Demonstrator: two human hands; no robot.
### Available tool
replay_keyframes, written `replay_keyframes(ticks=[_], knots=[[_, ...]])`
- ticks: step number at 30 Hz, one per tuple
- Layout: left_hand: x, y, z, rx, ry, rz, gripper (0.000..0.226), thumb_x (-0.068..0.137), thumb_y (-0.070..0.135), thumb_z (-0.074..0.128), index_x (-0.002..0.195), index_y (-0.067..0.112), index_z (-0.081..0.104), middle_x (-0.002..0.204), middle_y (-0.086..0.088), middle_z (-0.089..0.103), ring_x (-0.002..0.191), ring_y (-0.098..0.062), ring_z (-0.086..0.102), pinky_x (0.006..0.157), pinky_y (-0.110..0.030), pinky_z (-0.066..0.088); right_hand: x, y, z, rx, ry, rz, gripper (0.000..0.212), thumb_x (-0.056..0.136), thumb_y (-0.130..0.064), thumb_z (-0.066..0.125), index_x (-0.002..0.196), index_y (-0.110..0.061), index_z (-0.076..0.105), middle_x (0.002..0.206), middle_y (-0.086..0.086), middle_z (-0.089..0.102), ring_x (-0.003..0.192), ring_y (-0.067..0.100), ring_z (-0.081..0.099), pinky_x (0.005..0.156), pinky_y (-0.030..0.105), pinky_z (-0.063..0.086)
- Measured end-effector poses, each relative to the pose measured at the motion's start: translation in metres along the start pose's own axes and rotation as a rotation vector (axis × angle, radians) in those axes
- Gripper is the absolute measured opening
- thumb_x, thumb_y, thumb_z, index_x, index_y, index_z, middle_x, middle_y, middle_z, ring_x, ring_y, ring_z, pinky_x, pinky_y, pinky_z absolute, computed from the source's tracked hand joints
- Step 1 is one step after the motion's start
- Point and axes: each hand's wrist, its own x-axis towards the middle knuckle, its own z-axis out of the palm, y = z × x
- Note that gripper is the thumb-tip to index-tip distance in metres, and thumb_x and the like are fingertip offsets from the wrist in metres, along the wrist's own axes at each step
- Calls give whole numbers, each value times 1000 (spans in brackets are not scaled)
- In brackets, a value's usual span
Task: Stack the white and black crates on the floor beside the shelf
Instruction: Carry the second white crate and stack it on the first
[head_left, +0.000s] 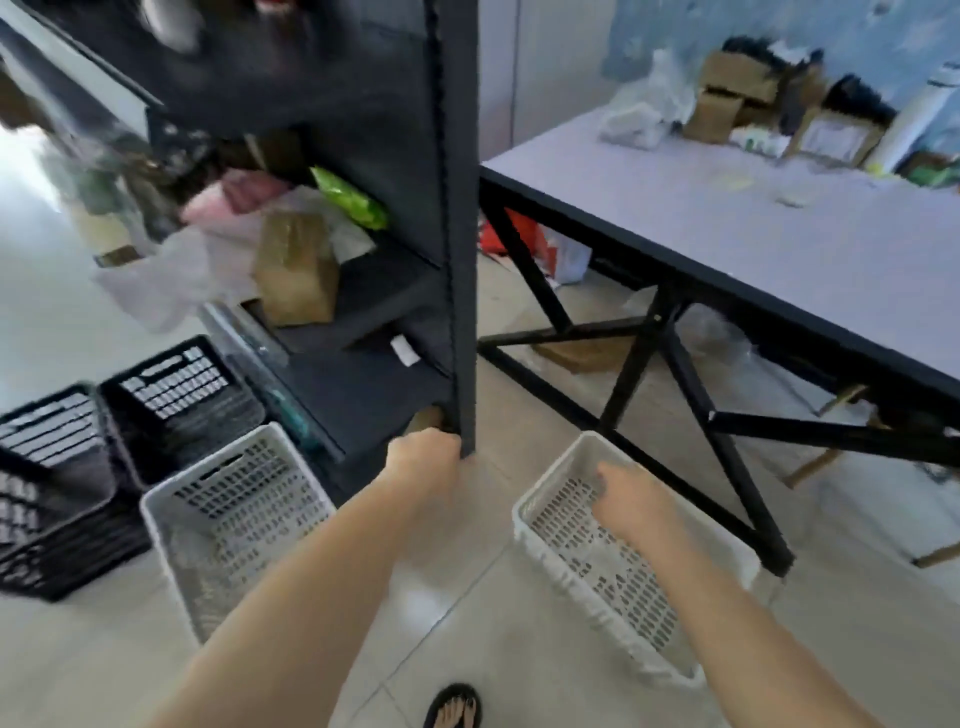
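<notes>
While my left hand (423, 457) clenches the black metal shelf post (460, 260), my right hand (631, 501), released, reaches into the white perforated plastic crate (613, 566); next: grasp its rim.

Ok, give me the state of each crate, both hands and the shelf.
Left white crate: upright, empty, unstacked.
Right white crate: on floor, empty.
Black crates: on floor, empty.
Left hand: gripping shelf post.
Right hand: open, over right crate.

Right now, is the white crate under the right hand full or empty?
Empty: the white crate shows its bare slotted bottom, with only the right hand reaching inside.
</notes>
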Motion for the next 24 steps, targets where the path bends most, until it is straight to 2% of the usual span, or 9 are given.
replay_keyframes(ticks=[4, 7, 8, 10, 12, 16, 20, 24], knots=[[-82, -86, -10, -15, -44, -117, 33, 89, 20, 51, 121, 15, 56, 123, -8, 60, 113, -31, 59, 83, -40, 49, -40, -116, -14, -20, 6, -203, 39, 91, -21, 46, 130, -23, 50, 127, 8, 56, 112, 29, 57, 89, 39, 51], [-146, -174, -7, -48, 0, -279, 34, 88, 21, 51, 121, 16, 57, 120, -8, 62, 112, -31, 61, 79, -38, 47, -84, -221, -10, -31, 18, -380, 36, 90, -25, 49, 126, -24, 53, 124, 9, 55, 112, 32, 56, 88, 38, 50], [-159, -189, -7, -61, 8, -298, 34, 89, 21, 51, 121, 15, 58, 116, -8, 63, 108, -30, 62, 76, -38, 47, -92, -241, -8, -34, 21, -406, 34, 89, -24, 50, 124, -24, 53, 123, 10, 54, 111, 32, 56, 85, 37, 49], [-169, -204, -16, -75, 21, -316, 31, 89, 20, 50, 117, 14, 59, 95, -3, 61, 93, -27, 62, 67, -36, 45, -97, -262, -8, -52, 25, -415, 33, 89, -23, 50, 122, -25, 53, 121, 8, 53, 110, 31, 54, 80, 36, 48], [-201, -246, -17, -92, 33, -365, 27, 88, 21, 52, 113, 16, 59, 81, 1, 54, 84, -25, 59, 63, -35, 42, -117, -308, 4, -96, 12, -464, 34, 89, -24, 49, 123, -26, 51, 123, 7, 52, 111, 30, 53, 82, 37, 49], [-253, -341, -7, -98, 47, -405, 34, 90, 23, 53, 123, 16, 56, 115, -6, 62, 103, -29, 62, 69, -36, 45, -161, -401, 26, -120, -1, -501, 38, 90, -27, 50, 127, -28, 48, 127, 5, 51, 114, 29, 52, 86, 40, 49], [-291, -426, 2, -111, 60, -381, 28, 91, 21, 51, 118, 14, 56, 110, -7, 62, 90, -28, 59, 70, -37, 45, -189, -472, 47, -131, -33, -467, 36, 90, -30, 48, 126, -28, 50, 129, 4, 52, 114, 28, 53, 88, 42, 51], [-314, -492, 14, -64, 38, -376, 31, 91, 20, 50, 122, 15, 54, 119, -9, 60, 106, -31, 60, 72, -38, 43, -207, -530, 64, -138, -49, -433, 38, 88, -30, 49, 126, -29, 50, 127, 3, 55, 112, 28, 56, 84, 40, 52]])
